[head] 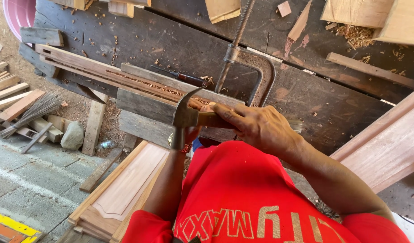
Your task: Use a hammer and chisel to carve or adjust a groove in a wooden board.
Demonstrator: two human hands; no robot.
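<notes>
Right hand (261, 126) clenched on wooden handle of grey steel claw hammer (183, 116), claw toward 12 o'clock; left hand (199, 106) mostly hidden, grip unclear; weathered grey plank (146, 105) underneath.

A claw hammer (184, 118) with a dark steel head and a wooden handle is held level over the near edge of the worktop, its curved claw pointing up and away and its striking face pointing down. Under it lie grey, weathered wooden boards (146, 105), stacked lengthwise along the worktop edge, with a long grooved strip of reddish wood (103, 72) behind them.
</notes>
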